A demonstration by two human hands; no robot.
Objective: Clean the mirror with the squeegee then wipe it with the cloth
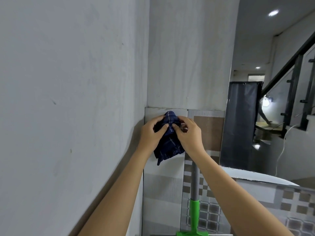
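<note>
A dark blue checked cloth (167, 147) hangs bunched in front of the tiled wall corner. My left hand (151, 133) grips its left side and my right hand (189, 135) pinches its top right, both at chest height. The squeegee (195, 213) stands upright against the tiles below my right arm, with a grey pole, a green neck and a green head at the bottom edge. The mirror (272, 99) is mounted on the wall to the right and reflects a stair rail, a dark curtain and ceiling lights.
A plain grey wall (68, 99) runs along the left. A white ledge (259, 176) sits under the mirror, above mosaic tiles (289, 201).
</note>
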